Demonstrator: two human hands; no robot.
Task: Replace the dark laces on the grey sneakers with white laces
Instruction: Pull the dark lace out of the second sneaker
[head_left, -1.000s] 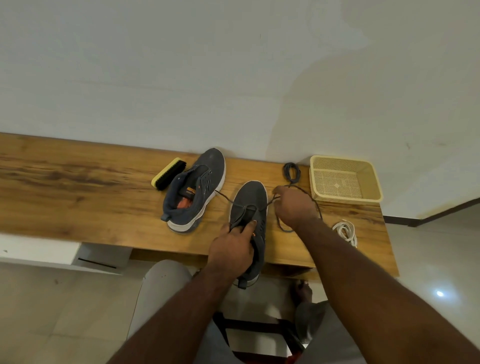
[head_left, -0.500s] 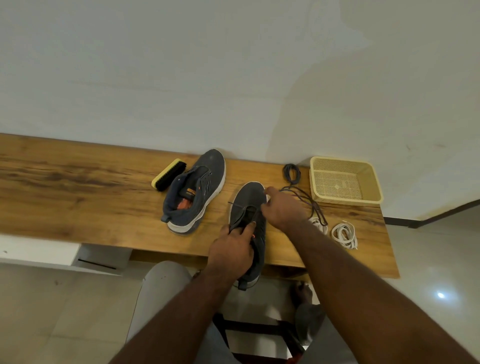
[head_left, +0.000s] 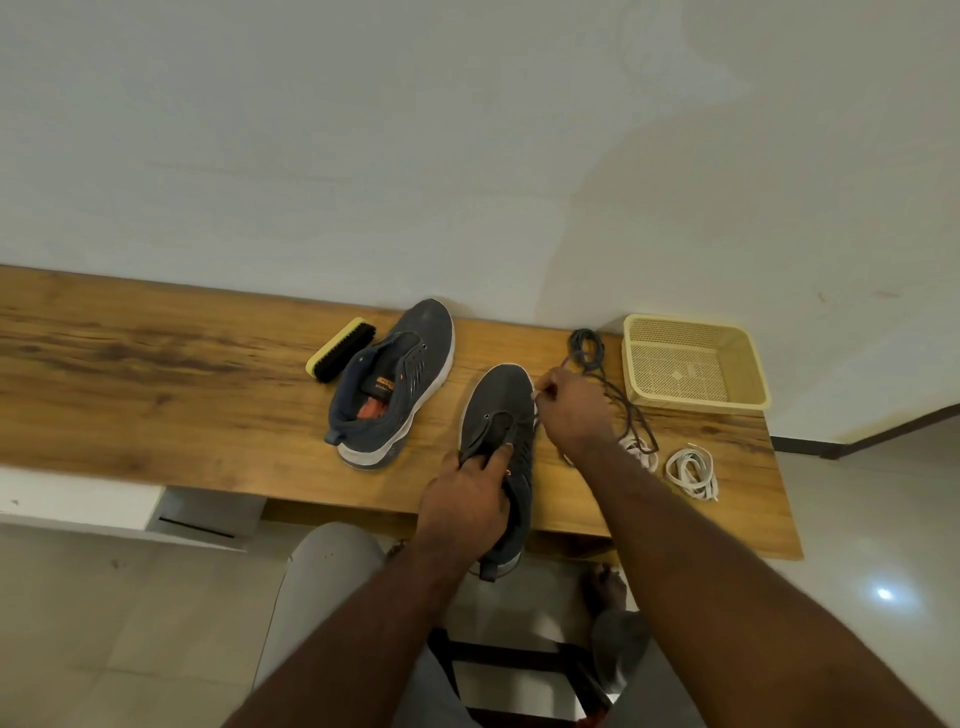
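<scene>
Wooden bench (head_left: 156, 395): left hand (head_left: 462, 512) grips the near grey mesh sneaker (head_left: 501, 415); right hand (head_left: 574, 410) pinches something white; feed squarely.

1. Dim, warm indoor light; soft grain throughout.
2. A bright glare spot sits on the floor tiles (head_left: 884, 593).
3. Broad soft shadows fall across the wall (head_left: 467, 130).
4. Wide-angle bending curves the table (head_left: 156, 395).
</scene>
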